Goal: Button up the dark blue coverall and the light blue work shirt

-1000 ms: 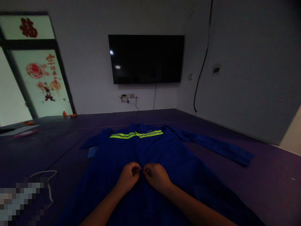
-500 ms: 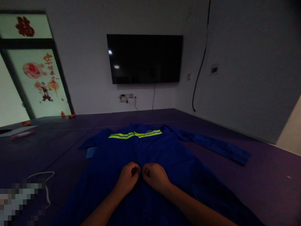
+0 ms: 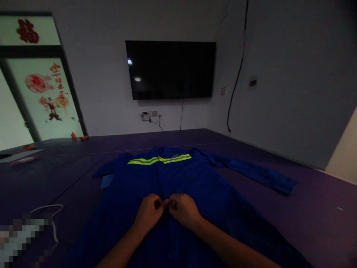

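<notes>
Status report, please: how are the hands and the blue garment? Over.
Left hand, right hand: fingers curled, close together at front of blue garment; grip unclear. Garment spread on purple surface. White cord off left.

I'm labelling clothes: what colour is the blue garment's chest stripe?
The chest stripe is yellow-green with a grey middle, clearest in the head view.

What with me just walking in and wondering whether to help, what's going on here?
A person's left hand and right hand meet with curled fingers over the middle front of a blue garment. It lies spread on a purple surface, one sleeve stretched out to the right. It's too dark to tell what is between the fingertips.
</notes>
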Available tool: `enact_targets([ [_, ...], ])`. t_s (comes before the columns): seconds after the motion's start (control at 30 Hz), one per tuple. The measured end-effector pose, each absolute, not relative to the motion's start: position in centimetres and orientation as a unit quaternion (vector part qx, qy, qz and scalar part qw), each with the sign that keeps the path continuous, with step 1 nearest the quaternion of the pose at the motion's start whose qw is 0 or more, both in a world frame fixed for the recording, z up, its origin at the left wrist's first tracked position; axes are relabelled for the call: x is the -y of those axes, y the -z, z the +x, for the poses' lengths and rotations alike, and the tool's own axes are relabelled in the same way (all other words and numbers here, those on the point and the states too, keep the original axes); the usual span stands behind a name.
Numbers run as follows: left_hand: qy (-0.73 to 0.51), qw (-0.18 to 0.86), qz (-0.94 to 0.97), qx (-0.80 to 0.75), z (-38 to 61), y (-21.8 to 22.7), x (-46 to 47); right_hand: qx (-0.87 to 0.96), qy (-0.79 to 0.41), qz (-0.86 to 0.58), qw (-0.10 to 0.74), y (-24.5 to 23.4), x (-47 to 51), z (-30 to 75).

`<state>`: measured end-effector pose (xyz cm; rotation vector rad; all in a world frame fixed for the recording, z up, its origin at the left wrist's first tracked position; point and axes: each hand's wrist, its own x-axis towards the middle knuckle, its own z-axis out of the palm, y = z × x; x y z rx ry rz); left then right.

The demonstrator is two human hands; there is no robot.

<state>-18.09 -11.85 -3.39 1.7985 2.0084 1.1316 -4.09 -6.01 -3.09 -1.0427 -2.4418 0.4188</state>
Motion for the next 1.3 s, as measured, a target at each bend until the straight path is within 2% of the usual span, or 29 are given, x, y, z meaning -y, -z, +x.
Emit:
enact_targets([
  [0.57,-0.353,0.096,0.614,-0.700,-17.90,3.14,12.04,0.884,-0.159,-0.361,0.249,3.44,5.96,-4.09],
  [1.0,-0.354,0.117,0.609,-0.701,-17.82,3.04,11.95,0.883,-0.170,-0.376,0.222,3.21,5.96,-4.15],
  [1.3,-0.349,0.129,0.598,-0.710,-17.68,2.79,12.10,0.879,-0.179,-0.366,0.249,3.11,6.06,-4.11],
])
